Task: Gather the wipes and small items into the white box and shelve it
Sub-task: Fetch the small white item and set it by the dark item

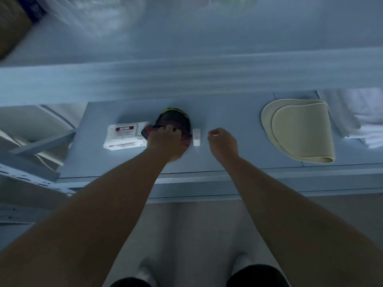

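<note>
Left hand (164, 139) on dark basket (173, 123)

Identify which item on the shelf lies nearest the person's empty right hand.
The small white rectangular block, lying just left of the right hand; the others sit farther off.

Wipes pack (124, 137) glossy plastic film; folded mat (300, 129) matt cloth; shelf (228, 112) smooth matt.

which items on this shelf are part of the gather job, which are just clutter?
Job items:
- white wipes pack with red label
- dark round mesh item with yellow rim, left hand gripping it
- small white rectangular piece, right hand beside it

Lying about:
- folded beige mat
- white towels

White box not visible.
</note>
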A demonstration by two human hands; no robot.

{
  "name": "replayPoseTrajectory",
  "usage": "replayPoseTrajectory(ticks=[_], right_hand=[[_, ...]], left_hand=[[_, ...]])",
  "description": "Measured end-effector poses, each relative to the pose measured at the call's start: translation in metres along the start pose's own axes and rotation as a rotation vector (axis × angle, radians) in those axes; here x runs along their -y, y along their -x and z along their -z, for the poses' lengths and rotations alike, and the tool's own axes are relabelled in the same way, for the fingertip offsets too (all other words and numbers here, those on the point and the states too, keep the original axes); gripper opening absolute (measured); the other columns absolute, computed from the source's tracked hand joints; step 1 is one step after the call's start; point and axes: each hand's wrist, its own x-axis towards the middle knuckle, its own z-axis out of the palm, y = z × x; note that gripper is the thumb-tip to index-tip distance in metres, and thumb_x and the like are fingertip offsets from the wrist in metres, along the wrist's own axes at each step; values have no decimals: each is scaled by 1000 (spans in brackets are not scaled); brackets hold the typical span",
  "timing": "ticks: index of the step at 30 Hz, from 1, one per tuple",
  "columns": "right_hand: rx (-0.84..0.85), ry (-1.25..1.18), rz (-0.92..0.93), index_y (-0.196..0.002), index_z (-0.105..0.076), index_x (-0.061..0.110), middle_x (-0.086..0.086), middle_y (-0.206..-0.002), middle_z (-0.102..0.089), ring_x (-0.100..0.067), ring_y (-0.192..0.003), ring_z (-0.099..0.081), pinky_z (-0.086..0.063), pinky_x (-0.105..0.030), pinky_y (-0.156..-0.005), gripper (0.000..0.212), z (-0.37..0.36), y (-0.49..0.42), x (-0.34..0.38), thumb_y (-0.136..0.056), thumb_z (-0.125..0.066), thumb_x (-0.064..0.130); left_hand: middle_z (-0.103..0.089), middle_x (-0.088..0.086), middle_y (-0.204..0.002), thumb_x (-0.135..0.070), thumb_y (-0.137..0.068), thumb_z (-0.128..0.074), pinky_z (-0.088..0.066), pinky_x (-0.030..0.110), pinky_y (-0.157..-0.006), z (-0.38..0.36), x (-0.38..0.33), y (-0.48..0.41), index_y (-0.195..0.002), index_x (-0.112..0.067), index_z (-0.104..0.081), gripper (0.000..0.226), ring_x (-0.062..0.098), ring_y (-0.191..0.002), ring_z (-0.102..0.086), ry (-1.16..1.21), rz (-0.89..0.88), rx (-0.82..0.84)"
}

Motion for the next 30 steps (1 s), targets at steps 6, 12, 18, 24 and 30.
replayPoseTrajectory(ticks=[6,12,18,24,30], right_hand=[[111,101,106,-113,-66,23,-2,-107,-71,-22,-89,-63,-43,-26,-70,30,22,49,44,-88,-49,22],[233,86,160,-107,-65,27,0,-108,-72,-21,-88,-66,-50,-26,-69,22,29,97,70,-87,-56,24],[312,167,303,-116,-66,24,4,-115,-71,-15,-100,-65,-45,-24,-83,28,24,131,103,-89,-56,25],[437,326,475,-117,-64,22,-2,-104,-73,-22,-95,-68,-54,-34,-85,32,-7,176,157,-89,-51,20],[596,500,706,-116,-66,22,-3,-112,-72,-24,-108,-62,-48,-33,-90,30,-63,252,219,-91,-50,22]], left_hand=[[-54,5,-136,-62,-92,-49,-51,42,-86,36,17,58,-138,-21,-44,62,29,-114,-59,98,156,103],[-50,5,-138,-66,-93,-42,-46,43,-92,55,26,100,-141,-24,-46,64,27,-120,-55,97,226,189],[-51,1,-137,-69,-91,-38,-45,46,-93,72,50,143,-139,-30,-49,63,24,-123,-53,188,311,217],[-57,-2,-130,-69,-90,-38,-46,41,-86,81,94,211,-132,-32,-54,58,22,-114,-59,236,477,176],[-62,-2,-128,-69,-92,-34,-50,41,-82,82,170,321,-131,-29,-55,59,23,-113,-61,248,729,201]])
